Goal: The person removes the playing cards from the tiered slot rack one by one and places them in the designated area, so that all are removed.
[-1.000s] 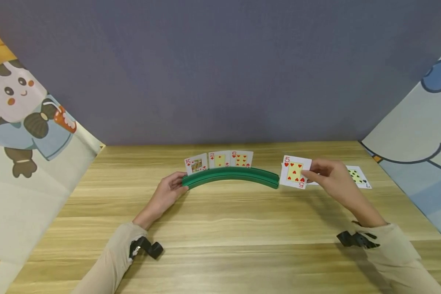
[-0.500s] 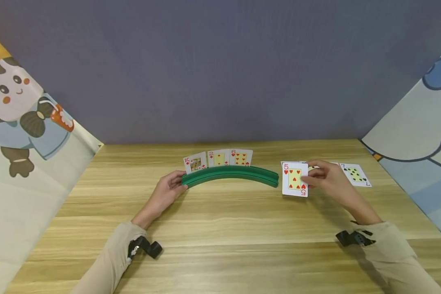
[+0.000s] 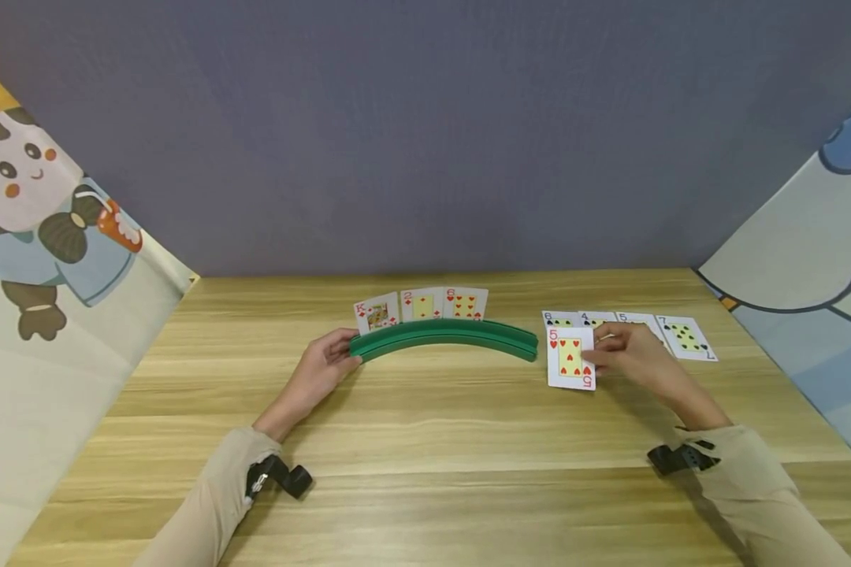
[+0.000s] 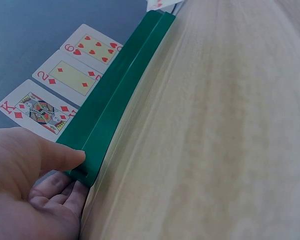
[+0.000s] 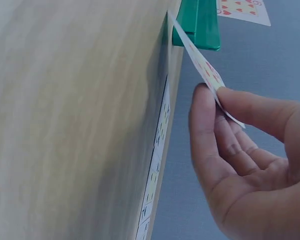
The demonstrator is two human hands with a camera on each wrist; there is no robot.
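Note:
A curved green card holder [image 3: 443, 335] lies on the wooden table, its left end gripped by my left hand [image 3: 317, 376]. In the left wrist view, the thumb lies on top of the holder [image 4: 112, 100] with the fingers at its end. Standing in it from the left are the king of diamonds [image 3: 377, 315], the two of diamonds [image 3: 422, 305] and the six of hearts [image 3: 466, 303]. Just past the holder's right end, my right hand [image 3: 638, 358] pinches the five of hearts [image 3: 570, 359] by its right edge, face toward me. The right wrist view shows this card tilted, near edge-on.
Face up behind my right hand lie a six [image 3: 557, 316], a four [image 3: 596, 316], a five [image 3: 638, 318] and the seven of spades [image 3: 686, 339], partly covered by hand and card. A grey wall [image 3: 440, 157] stands behind the table [image 3: 425, 472].
My right hand has brought the five of hearts down toward me and more upright, uncovering more of the cards behind it. The left hand and holder have stayed put.

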